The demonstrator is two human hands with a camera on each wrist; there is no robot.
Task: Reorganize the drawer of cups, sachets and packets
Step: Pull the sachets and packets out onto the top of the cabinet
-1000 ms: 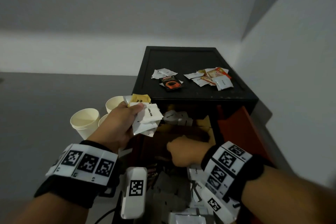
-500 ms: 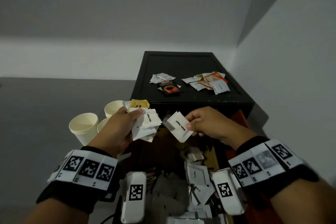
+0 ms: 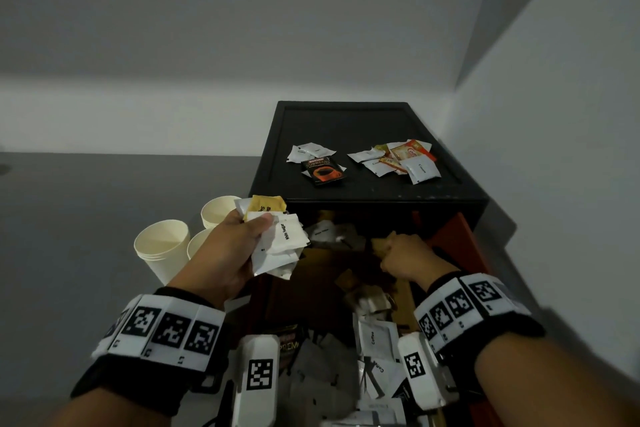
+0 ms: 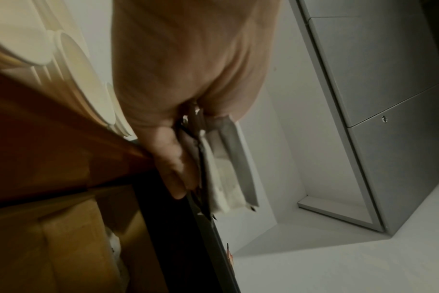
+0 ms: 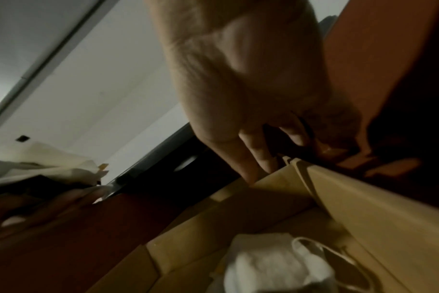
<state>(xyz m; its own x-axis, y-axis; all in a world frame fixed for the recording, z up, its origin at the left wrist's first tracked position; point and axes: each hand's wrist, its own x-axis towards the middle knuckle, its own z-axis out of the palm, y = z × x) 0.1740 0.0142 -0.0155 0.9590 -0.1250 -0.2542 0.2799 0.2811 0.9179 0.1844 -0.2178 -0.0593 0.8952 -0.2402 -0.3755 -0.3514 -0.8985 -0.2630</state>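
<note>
My left hand grips a stack of white sugar sachets with a yellow sachet on top, held above the left edge of the open drawer. The left wrist view shows the stack edge-on between thumb and fingers. My right hand is down inside the drawer's far end. Its fingers are curled over the top edge of a tan flat piece; whether that is a packet or a card divider I cannot tell. Several white coffee sachets lie loose in the near part of the drawer.
The black cabinet top carries white sachets, a black coffee packet and a mixed pile. Paper cups stand on the floor to the left. A white wall rises close on the right.
The white sugar sachet my right hand held up half a second ago is gone from it. That hand has dropped back into the far end of the drawer. The left hand stays put.
</note>
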